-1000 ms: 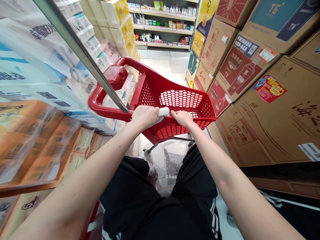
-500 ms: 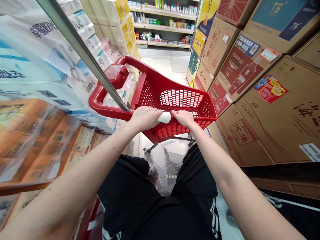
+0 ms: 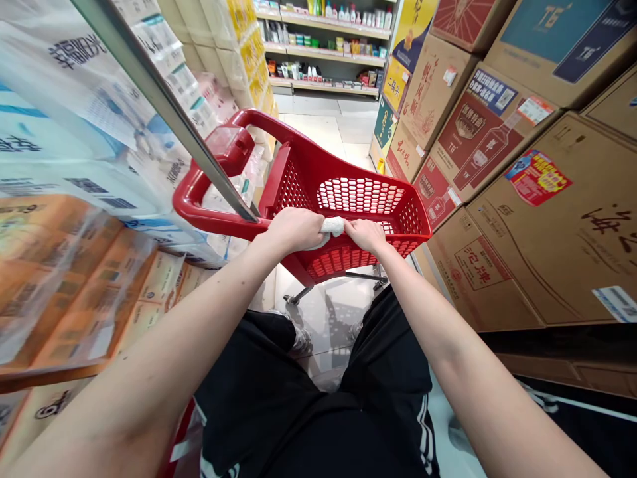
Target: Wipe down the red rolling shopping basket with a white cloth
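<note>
"Okay, what's the handling story here?"

"Going big to small: stacked brown cardboard cartons [image 3: 527,265] stand along the right, near the cart's far end. Next, the red plastic shopping cart with the perforated basket [image 3: 311,156], sitting side-on just ahead of the knees. Reads stiff and kinda slick to me, not fragile, and I'd bet it rolls before it tips if you lean on it."

"Where would you grab it?"

"Near side rim [image 3: 405,237], no contest. Solid edge to wrap around, way nicer than poking fingers through the lattice."

"And the hands?"

"Both at that rim. Left hand [image 3: 297,230] is curled up tight around a bunched white cloth [image 3: 334,226], one end poking out past the thumb. Right hand [image 3: 365,236] is folded over the rim, looks like a proper grip. Can't tell if its thumb touches the cloth."

"Cloth any trouble?"

"Nah, should be soft, light, squashable. Keep it wadded in the fist; loose ends would probably flop."
</note>
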Available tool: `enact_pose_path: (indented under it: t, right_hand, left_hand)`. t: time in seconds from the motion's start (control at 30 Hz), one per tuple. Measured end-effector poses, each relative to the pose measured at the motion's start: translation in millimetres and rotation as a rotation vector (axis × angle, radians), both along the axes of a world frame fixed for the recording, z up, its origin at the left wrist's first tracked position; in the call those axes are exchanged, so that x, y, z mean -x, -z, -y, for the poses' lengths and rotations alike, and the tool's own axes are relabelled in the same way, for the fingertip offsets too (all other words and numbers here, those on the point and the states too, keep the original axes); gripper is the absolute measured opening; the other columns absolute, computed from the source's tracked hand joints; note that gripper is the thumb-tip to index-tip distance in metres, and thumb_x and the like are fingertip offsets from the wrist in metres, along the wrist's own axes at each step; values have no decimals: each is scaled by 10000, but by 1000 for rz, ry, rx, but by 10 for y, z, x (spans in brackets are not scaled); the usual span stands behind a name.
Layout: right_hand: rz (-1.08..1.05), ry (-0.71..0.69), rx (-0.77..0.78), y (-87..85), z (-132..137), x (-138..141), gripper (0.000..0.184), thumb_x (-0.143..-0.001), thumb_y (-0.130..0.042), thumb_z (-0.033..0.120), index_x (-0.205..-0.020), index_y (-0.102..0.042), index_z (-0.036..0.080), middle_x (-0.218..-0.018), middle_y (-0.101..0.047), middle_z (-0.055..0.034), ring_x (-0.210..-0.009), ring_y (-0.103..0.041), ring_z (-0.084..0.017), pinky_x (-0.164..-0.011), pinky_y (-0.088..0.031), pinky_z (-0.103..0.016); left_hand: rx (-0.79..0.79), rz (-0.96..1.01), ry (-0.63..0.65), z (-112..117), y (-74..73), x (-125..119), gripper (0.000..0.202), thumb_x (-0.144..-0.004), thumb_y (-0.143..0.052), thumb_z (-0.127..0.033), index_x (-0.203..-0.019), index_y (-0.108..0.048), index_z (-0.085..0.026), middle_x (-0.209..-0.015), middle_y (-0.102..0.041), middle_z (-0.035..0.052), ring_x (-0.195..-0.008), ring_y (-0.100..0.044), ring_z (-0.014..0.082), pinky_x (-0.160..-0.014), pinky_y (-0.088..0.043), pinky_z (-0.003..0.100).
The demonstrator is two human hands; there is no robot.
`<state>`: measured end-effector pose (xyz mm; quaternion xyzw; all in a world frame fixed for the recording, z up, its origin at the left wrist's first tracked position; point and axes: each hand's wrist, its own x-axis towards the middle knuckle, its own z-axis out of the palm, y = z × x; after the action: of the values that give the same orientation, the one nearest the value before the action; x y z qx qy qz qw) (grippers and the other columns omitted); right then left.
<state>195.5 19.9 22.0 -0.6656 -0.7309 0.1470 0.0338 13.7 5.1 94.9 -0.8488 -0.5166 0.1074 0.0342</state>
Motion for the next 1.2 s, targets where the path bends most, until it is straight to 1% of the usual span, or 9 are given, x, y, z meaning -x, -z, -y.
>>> enact_pose_path:
  t: [0.17, 0.27, 0.47, 0.63, 0.73, 0.9, 0.97, 1.03, 1.2]
  right_hand:
    - [-8, -10, -6, 7, 3, -15, 802, -867, -24, 693, -1017, -686, 268, -1060, -676, -79, -990, -606, -273, -806, -397, -331]
    - [0, -13, -5, 8, 10, -16, 799, -874, -19, 683, -997, -688, 265, -1053, -679, -78, -991, -608, -267, -805, -398, -326]
    - [1, -7, -14, 0, 20, -7, 779, -884, -47, 674, -962, -694, 247, -1035, -687, -81, -983, -614, -263, -797, -400, -314]
    - [3, -12, -18, 14, 17, -29, 743, -903, -70, 640, -979, -695, 246, -1026, -689, -80, -978, -614, -261, -807, -389, -314]
    - [4, -27, -28, 29, 18, -52, 732, -909, -70, 626, -980, -694, 251, -1007, -692, -77, -964, -617, -261, -801, -388, -317]
    - [-3, -14, -26, 19, 30, -68, 756, -893, -67, 658, -949, -697, 244, -1012, -690, -85, -962, -617, -266, -792, -393, -318]
    - [-6, -7, -16, 8, 36, -66, 756, -892, -66, 659, -949, -698, 247, -1020, -689, -83, -971, -615, -265, -800, -393, -319]
    - [-14, -7, -19, -1, 42, -60, 757, -890, -63, 661, -952, -698, 254, -1013, -691, -78, -968, -615, -268, -797, -396, -323]
    - [-18, 12, -9, -18, 51, -35, 754, -888, -70, 666, -975, -695, 252, -1027, -690, -82, -974, -615, -269, -802, -402, -324]
  left_hand:
    - [99, -28, -39, -93, -21, -18, 478, -788, -360, -501, -947, -685, -189, -936, -707, 113, -833, -652, 260, -707, -449, 307]
    - [108, -23, -26, -106, -20, -25, 485, -791, -354, -506, -932, -692, -189, -923, -709, 117, -819, -655, 270, -693, -453, 315]
    - [-7, 1, -13, -13, 11, -31, 486, -798, -370, -532, -917, -697, -193, -909, -711, 119, -858, -654, 278, -728, -433, 323]
    - [-88, 23, 41, 66, 37, -21, 482, -820, -360, -513, -944, -689, -184, -882, -707, 128, -857, -654, 283, -739, -412, 344]
    - [-112, 23, 47, 96, 47, -24, 458, -827, -369, -490, -976, -672, -181, -897, -705, 128, -868, -651, 272, -746, -403, 339]
    - [-116, 32, 74, 155, 31, 10, 437, -824, -380, -478, -998, -651, -182, -915, -701, 128, -877, -648, 274, -745, -405, 340]
    - [-97, 33, 57, 163, 11, 52, 441, -816, -384, -489, -1010, -647, -193, -911, -702, 123, -869, -650, 275, -737, -412, 337]
    - [-72, 24, 14, 140, -10, 103, 469, -811, -367, -523, -1000, -653, -203, -907, -704, 119, -855, -654, 277, -723, -421, 333]
    - [21, -23, -127, -46, -35, 177, 548, -797, -319, -578, -914, -686, -188, -871, -712, 130, -820, -661, 281, -697, -444, 319]
